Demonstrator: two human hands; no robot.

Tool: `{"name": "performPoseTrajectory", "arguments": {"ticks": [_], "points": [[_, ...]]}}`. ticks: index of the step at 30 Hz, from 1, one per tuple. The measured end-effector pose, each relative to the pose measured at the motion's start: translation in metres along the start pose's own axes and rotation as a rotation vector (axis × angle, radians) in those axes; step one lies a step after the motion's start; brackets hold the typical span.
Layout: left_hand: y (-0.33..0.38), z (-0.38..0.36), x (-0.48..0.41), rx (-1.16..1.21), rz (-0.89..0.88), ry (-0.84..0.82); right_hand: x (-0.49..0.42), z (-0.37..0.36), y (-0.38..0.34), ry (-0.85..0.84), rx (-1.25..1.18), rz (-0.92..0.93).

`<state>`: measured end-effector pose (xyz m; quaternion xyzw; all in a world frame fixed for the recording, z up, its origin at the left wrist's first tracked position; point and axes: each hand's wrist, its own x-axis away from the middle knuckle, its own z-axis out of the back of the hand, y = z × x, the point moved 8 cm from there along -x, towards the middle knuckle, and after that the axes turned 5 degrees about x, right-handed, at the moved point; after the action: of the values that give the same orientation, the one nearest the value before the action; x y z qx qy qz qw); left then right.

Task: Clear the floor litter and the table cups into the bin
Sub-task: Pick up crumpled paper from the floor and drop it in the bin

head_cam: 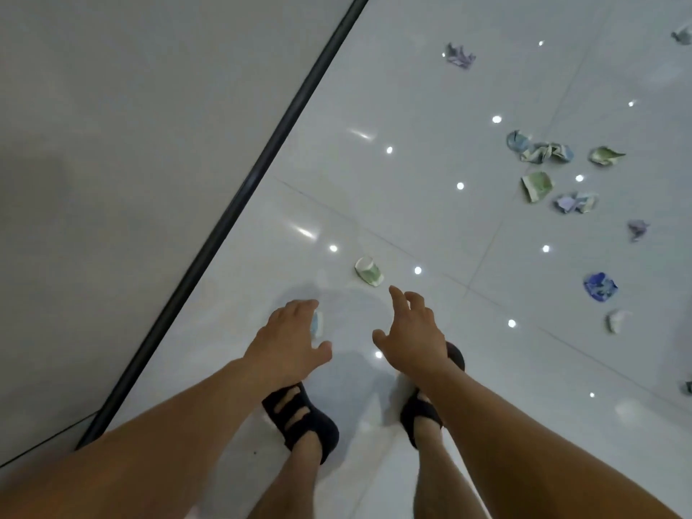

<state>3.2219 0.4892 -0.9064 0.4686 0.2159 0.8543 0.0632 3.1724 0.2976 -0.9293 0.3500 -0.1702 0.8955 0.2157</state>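
Right hand is reaching, fingers spread, just short of the tipped cup. Left hand is hovering over a scrap near the cup; grip unclear. Risk: cup rolling away on the glossy floor if nudged.

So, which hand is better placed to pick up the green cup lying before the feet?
Right, probably. The right hand is open with fingers stretched toward the green cup, nearest to it. The left hand sits farther aside and seems to hold a pale piece.
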Motion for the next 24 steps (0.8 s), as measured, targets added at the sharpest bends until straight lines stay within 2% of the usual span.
{"name": "performPoseTrajectory", "arguments": {"ticks": [4, 9, 14, 17, 22, 24], "points": [[-0.004, -0.008, -0.052, 0.074, 0.068, 0.036, -0.064, -0.022, 0.008, -0.076, 0.119, 0.060], [-0.024, -0.026, -0.116, 0.158, 0.152, 0.149, -0.150, -0.049, 0.013, -0.026, 0.185, 0.190], [-0.050, -0.065, -0.161, 0.237, 0.212, 0.197, -0.217, -0.085, 0.030, 0.009, 0.189, 0.177], [-0.066, -0.090, -0.179, 0.287, 0.206, 0.216, -0.243, -0.109, 0.032, 0.022, 0.191, 0.179], [-0.095, -0.121, -0.188, 0.379, 0.216, 0.250, -0.258, -0.138, 0.020, 0.155, 0.260, 0.309], [-0.104, -0.127, -0.184, 0.413, 0.227, 0.273, -0.256, -0.144, 0.016, 0.144, 0.219, 0.333]]}}
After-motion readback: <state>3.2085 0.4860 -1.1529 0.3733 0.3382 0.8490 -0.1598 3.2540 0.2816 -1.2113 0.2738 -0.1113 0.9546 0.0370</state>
